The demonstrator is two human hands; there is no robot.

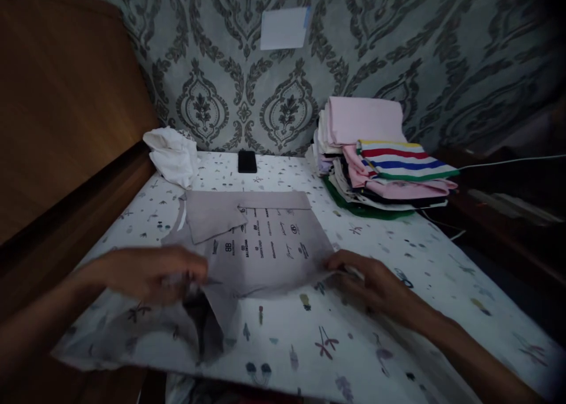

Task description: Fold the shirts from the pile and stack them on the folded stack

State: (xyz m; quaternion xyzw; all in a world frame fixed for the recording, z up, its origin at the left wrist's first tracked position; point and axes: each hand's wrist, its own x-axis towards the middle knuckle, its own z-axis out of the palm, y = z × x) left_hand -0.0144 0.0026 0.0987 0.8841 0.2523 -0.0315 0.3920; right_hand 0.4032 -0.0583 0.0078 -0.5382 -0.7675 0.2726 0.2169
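Observation:
A grey garment with rows of small black print (265, 245) lies partly folded on the patterned white cloth of the table. My left hand (154, 271), blurred, has its fingers closed at the garment's near left part, where some fabric hangs in a dark fold below. The right edge of the garment is pinched in my right hand (362, 277), close to the print. One flap of grey fabric is turned over at the upper left.
Folded clothes (367, 121) are stacked at the back right, with a striped piece (407, 159) on them. A black phone (247, 161) lies near the wall. Crumpled white cloth (172, 156) sits back left, beside a wooden panel (66, 91).

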